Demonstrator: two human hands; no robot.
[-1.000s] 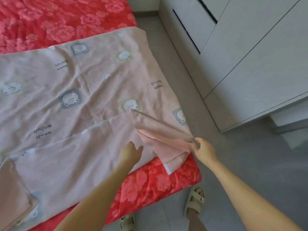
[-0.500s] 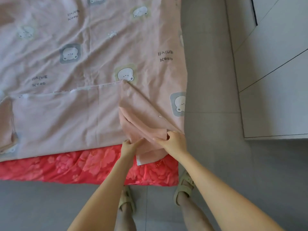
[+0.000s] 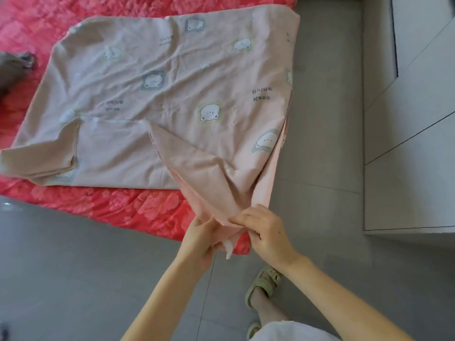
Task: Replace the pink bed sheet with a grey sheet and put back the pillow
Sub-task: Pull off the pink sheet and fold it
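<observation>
Pink sheet (image 3: 172, 77), bear print, lies partly folded on the bed (image 3: 110, 200), whose red floral cover shows all round it from 7 to 12 o'clock. It is not spread flat: one flap is doubled over at 8 o'clock and a second layer is turned up toward 5 o'clock. Left hand (image 3: 199, 232) and right hand (image 3: 266, 230) meet at the sheet's 5 o'clock corner, just off the bed's near corner and over the floor (image 3: 73, 267). Both grips are closed on bunched pink cloth, the left from below and the right pinching from above, hands almost touching. Judged progress: early to middle. The pink sheet looks pulled loose and is being gathered or folded, but it has not left the bed. No grey sheet is laid. A dull grey bundle (image 3: 12, 70) sits at the 9 o'clock edge of the view; it could be the replacement, cannot tell. No pillow in view. Left to do: finish removing the pink sheet, spread the grey one, put back the pillow. White cabinet (image 3: 418, 168) at 3 o'clock, sandalled foot (image 3: 264, 281) at 5 o'clock.
</observation>
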